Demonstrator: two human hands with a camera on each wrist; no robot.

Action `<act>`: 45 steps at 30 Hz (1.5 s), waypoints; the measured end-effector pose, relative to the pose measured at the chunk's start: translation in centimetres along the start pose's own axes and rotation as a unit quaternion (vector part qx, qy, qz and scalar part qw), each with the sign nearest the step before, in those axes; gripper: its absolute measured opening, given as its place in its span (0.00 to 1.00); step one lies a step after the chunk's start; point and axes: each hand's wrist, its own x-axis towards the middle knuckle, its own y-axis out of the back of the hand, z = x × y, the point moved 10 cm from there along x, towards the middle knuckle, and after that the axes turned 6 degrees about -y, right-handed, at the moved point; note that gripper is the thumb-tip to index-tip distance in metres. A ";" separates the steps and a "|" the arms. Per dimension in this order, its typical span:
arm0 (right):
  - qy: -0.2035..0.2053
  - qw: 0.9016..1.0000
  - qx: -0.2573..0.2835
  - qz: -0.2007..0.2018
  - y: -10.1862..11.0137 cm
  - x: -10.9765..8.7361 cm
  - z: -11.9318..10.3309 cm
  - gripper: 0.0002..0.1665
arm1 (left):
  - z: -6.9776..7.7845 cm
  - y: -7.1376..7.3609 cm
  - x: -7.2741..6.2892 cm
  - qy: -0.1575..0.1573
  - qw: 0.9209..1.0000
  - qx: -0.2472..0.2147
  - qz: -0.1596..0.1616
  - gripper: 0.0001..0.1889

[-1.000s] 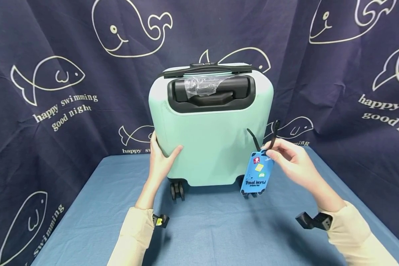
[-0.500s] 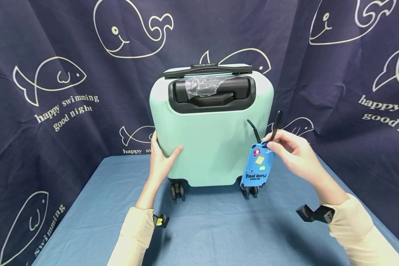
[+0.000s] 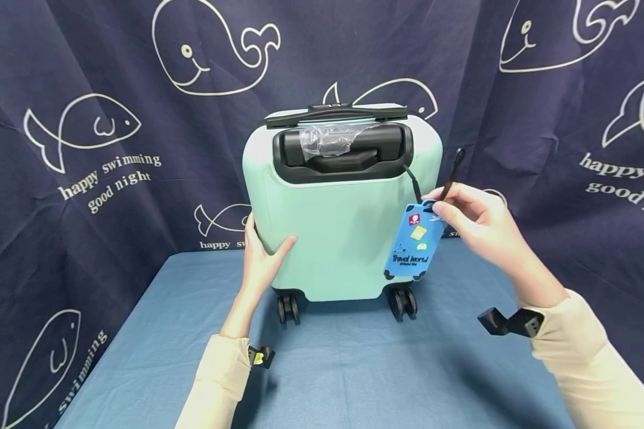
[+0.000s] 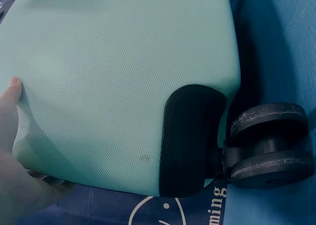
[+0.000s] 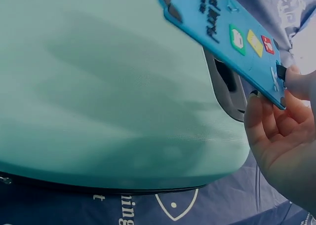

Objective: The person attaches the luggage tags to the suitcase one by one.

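A mint-green suitcase [image 3: 333, 238] stands upright on its wheels [image 3: 402, 302]. At its left side my left hand [image 3: 262, 259] grips the edge, thumb on the front face and the other fingers mostly hidden around the side. In the left wrist view the thumb lies on the ribbed shell [image 4: 108, 96] above a black caster wheel [image 4: 271, 141]. My right hand [image 3: 483, 223] pinches the top of a blue luggage tag [image 3: 414, 241] printed "Travel World", where its black strap [image 3: 451, 176] passes through. The tag hangs tilted before the suitcase's right side; the strap's two ends point upward, apart.
Atop the suitcase runs a black carry handle [image 3: 335, 113]. Below it, a recessed telescopic handle [image 3: 349, 149] is partly wrapped in clear plastic [image 3: 327, 140]. Blue cloth [image 3: 343, 369] covers the table, and a navy fish-print curtain [image 3: 112, 226] hangs behind and at both sides.
My right hand has risen with the luggage tag, from near the right wheel to the suitcase's middle height, the strap now level with the handle recess. The left hand has stayed on the suitcase.
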 end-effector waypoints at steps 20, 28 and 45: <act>0.003 1.000 -0.015 0.012 0.7 3.1 -1.9 0.03 | 0.0 0.4 0.0 -0.002 1.000 0.005 0.008 0.51; 0.014 0.999 -0.048 0.016 0.6 4.3 -2.5 0.04 | 0.0 0.2 -0.1 0.003 1.000 0.002 -0.001 0.51; 0.012 0.999 -0.031 0.003 1.0 8.6 -3.8 0.05 | 0.1 0.1 -0.1 0.002 1.000 0.005 -0.004 0.51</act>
